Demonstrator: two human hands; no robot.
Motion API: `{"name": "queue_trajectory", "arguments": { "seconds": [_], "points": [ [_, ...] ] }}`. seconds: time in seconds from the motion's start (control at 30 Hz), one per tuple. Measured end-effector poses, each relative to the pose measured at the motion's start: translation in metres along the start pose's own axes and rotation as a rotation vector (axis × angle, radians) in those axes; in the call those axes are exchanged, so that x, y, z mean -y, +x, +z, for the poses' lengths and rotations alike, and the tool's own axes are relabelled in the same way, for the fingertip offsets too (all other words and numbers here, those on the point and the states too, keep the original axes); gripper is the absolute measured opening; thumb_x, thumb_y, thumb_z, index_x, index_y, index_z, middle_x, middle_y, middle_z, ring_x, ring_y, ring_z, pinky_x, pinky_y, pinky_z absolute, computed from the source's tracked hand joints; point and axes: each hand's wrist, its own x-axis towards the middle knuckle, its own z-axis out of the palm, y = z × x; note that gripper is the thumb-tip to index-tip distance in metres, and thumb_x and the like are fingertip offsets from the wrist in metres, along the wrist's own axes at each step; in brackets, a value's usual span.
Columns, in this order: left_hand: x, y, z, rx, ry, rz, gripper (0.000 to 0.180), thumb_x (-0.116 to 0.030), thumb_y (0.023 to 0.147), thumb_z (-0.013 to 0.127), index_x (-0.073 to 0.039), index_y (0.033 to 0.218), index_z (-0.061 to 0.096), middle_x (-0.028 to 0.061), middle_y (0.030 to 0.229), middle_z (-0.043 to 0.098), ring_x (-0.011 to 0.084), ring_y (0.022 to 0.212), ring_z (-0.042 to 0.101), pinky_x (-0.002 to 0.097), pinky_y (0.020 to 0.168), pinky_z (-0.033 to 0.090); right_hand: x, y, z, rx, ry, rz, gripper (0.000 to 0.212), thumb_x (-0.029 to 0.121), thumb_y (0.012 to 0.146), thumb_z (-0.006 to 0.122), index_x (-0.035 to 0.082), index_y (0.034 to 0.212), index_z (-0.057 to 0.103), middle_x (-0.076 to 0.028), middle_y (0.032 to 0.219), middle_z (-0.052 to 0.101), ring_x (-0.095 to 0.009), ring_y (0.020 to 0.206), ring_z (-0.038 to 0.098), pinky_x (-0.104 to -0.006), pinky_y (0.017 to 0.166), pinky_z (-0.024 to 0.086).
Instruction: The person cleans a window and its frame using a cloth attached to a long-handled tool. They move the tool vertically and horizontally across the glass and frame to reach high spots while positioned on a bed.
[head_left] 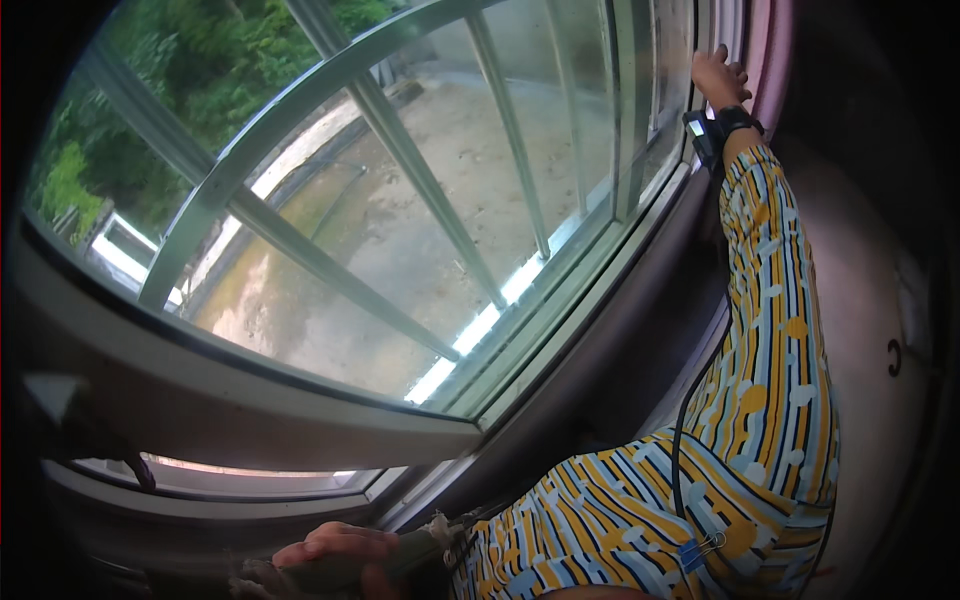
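My right hand (722, 78) reaches up to the far right, against the white side frame (738, 28) of a window. Its fingers are spread and slightly bent, and nothing shows in them. A black device (705, 138) on a dark strap sits at that wrist. Low in the view, my left hand (335, 545) curls over a dark green tube-like thing (400, 562) with frayed, pale ends. Its kind is unclear, and the lower fingers are lost in shadow. The sliding window's glass (420, 250) lies between the two hands.
Metal bars (420, 190) stand outside the glass, above a muddy yard (440, 150) with green bushes (210, 70). A pale sash rail (300, 430) and the window track (560, 330) run along the opening. A black cable (678, 460) and a blue binder clip (700, 552) lie against my patterned sleeve.
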Motion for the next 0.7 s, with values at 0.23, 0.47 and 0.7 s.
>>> {"name": "queue_trajectory", "arguments": {
  "seconds": [0.23, 0.47, 0.7],
  "points": [
    [-0.053, 0.048, -0.002, -0.022, 0.232, -0.234, 0.053, -0.003, 0.08, 0.062, 0.001, 0.124, 0.032, 0.0154, 0.079, 0.061, 0.0242, 0.069, 0.065, 0.0319, 0.066, 0.056, 0.075, -0.236, -0.101, -0.018, 0.736, -0.661, 0.059, 0.022, 0.087, 0.062, -0.002, 0.136, 0.039, -0.022, 0.134, 0.044, -0.035, 0.126, 0.04, -0.0413, 0.107, 0.031],
    [-0.038, 0.056, 0.024, -0.439, 0.262, -0.23, 0.053, -0.01, 0.072, 0.058, 0.004, 0.118, 0.035, 0.013, 0.07, 0.056, 0.0185, 0.055, 0.053, 0.0277, 0.054, 0.052, 0.134, -0.386, -0.194, 0.207, 1.254, -1.004, 0.089, 0.052, 0.08, 0.066, 0.008, 0.145, 0.024, -0.028, 0.144, 0.025, -0.043, 0.137, 0.022, -0.0582, 0.108, 0.016],
    [-0.049, 0.045, 0.018, -0.497, 0.46, -0.298, 0.052, -0.014, 0.072, 0.051, 0.005, 0.117, 0.035, 0.0115, 0.064, 0.056, 0.0177, 0.049, 0.051, 0.0271, 0.051, 0.049, 0.185, -0.399, -0.226, 0.282, 1.061, -1.027, 0.1, 0.025, 0.067, 0.075, 0.002, 0.146, 0.019, -0.031, 0.146, 0.012, -0.051, 0.138, 0.007, -0.0654, 0.106, 0.011]
  ]
}}
